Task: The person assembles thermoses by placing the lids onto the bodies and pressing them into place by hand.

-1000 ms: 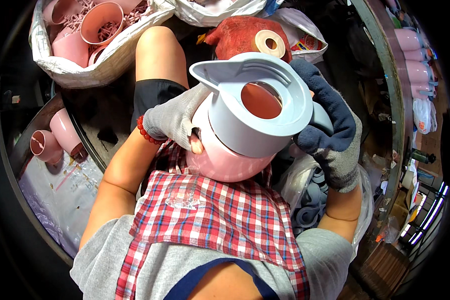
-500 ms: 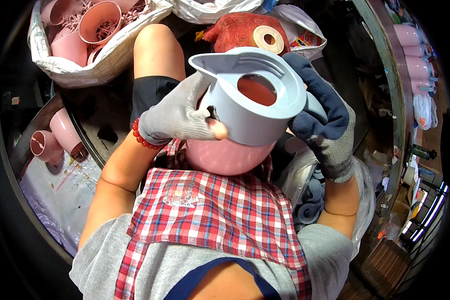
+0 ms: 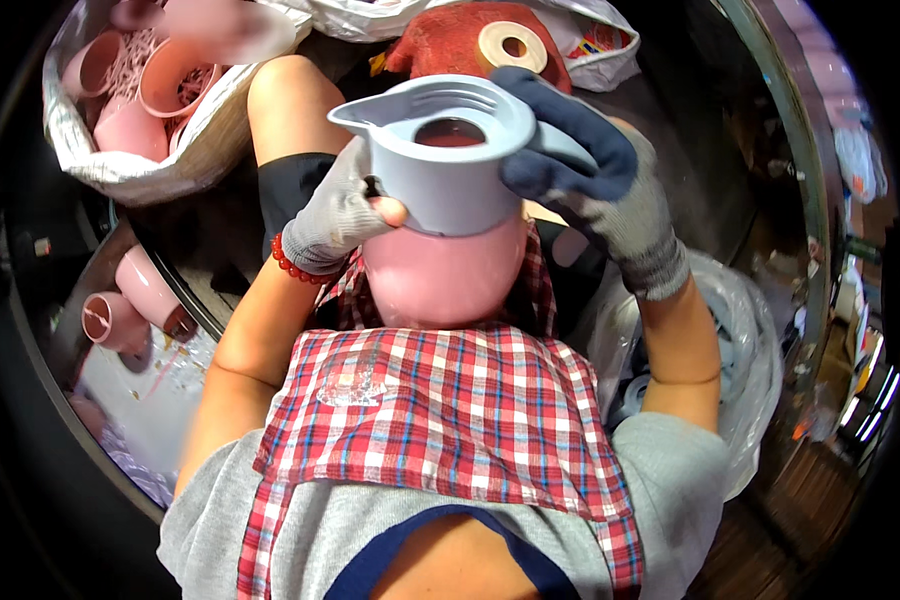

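Between my two gloved hands, above my lap: a pink jug body [image 3: 440,275], smooth, rounded plastic, topped by a grey lid [image 3: 445,170] of matte plastic with a pointed spout and a round opening. My left hand [image 3: 342,215], in a grey knit glove, is closed around the lid's left side, thumb pressed at the seam with the jug; forearm rises from lower left, red bead bracelet [image 3: 292,262] at the wrist. My right hand [image 3: 585,175], in a dark-fingered knit glove, is clamped over the lid's right rim, wrist bent downward. Beyond my left hand, a white sack [image 3: 170,150] holds more pink jugs.
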A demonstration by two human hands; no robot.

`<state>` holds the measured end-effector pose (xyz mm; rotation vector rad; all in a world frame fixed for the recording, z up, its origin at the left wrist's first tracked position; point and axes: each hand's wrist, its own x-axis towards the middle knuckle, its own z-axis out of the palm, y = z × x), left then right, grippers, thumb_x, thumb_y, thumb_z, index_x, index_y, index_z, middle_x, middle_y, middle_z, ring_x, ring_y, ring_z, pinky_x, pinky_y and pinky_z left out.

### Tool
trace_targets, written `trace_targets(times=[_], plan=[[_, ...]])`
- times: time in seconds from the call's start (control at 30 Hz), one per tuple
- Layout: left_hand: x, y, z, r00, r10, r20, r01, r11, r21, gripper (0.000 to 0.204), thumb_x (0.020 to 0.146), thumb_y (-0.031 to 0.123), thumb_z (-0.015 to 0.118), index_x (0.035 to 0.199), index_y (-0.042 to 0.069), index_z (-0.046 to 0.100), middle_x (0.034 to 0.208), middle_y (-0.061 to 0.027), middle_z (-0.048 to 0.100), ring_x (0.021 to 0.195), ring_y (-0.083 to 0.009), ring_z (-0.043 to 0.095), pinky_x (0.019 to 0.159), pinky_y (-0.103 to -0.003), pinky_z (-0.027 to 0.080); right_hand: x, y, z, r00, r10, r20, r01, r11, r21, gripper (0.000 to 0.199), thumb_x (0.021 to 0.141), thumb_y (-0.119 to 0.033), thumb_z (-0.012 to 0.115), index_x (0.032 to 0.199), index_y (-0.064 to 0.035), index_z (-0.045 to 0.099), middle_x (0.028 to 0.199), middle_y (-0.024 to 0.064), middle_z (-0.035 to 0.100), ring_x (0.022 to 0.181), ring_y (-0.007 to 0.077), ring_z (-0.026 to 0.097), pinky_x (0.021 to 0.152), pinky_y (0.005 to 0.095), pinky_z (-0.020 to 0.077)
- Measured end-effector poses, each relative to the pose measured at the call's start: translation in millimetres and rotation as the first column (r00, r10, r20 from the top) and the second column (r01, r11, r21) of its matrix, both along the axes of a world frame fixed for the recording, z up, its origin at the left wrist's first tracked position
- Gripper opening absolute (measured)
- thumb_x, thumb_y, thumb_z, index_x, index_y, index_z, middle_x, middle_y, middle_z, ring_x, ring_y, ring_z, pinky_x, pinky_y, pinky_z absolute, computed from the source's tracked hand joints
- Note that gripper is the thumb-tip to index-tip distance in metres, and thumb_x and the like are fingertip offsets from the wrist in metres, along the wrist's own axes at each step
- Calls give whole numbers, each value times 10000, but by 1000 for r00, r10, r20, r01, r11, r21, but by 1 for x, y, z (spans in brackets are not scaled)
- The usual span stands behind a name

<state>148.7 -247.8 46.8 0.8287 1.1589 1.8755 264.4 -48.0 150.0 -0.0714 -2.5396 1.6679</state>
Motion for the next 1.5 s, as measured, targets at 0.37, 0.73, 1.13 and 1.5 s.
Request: trace_targets(times=[0.37,0.73,1.13,1.5], plan=[[-12,-22,-37,931,-113,346,119,993,5,874,658,509,801,1286,1,468,1225,-112,565,1096,-230,566,960,-380,450,-16,13,-26,985,60,-160,3,930,367,560,764,-293,755,1254,-102,564,1035,91,674,907,165,657,829,301,519],[-16,-15,10,943,-118,-311,-2,934,-358,1083,613,671,739,1339,-44,370,1277,-101,474,1163,-200,447,994,-339,359,-4,13,-29,995,23,-96,-28,998,-57,533,810,-291,725,1242,-27,556,963,118,687,844,150,649,811,278,494],[-15,-4,10,981,-95,-168,63,981,-186,1099,630,697,709,1372,-16,322,1324,-116,448,1204,-214,443,1012,-361,348,3,12,-35,998,-41,-53,45,996,75,571,785,-304,741,1265,-69,542,1002,148,668,906,227,665,818,324,500],[-13,37,28,988,-153,-30,150,986,-69,1080,628,331,871,1427,-14,231,1309,-104,492,1225,-167,447,1051,-333,326,21,24,-33,999,31,45,-18,963,-268,686,791,-202,746,1367,-15,424,1313,72,535,1143,145,534,994,293,407]])
